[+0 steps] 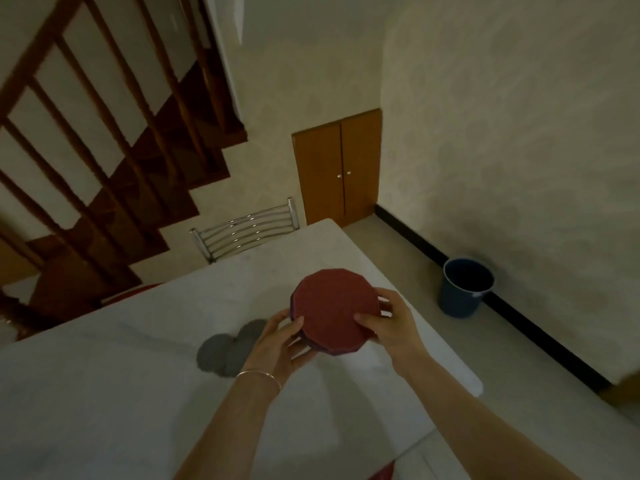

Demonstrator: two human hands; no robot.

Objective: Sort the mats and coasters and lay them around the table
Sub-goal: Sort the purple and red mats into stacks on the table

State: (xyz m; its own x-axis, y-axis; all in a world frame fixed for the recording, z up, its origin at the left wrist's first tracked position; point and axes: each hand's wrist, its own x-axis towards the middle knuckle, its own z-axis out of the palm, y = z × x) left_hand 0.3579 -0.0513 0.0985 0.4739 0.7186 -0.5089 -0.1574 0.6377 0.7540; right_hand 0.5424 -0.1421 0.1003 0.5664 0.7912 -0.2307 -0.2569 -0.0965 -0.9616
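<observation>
I hold a stack of round mats [334, 308] above the white table [138, 375]; the top one is dark red, with purple edges showing beneath it. My left hand [282, 344] grips the stack's lower left edge, thumb on top. My right hand [388, 322] grips its right edge, thumb pressed on the red face. Several grey round coasters [225, 349] lie overlapping on the table, just left of my left hand.
A metal chair back [246, 228] stands at the table's far side. A dark blue bucket [465, 287] sits on the floor by the right wall. A wooden staircase [104, 168] rises at the left, and a small wooden cupboard door [337, 173] is in the far wall.
</observation>
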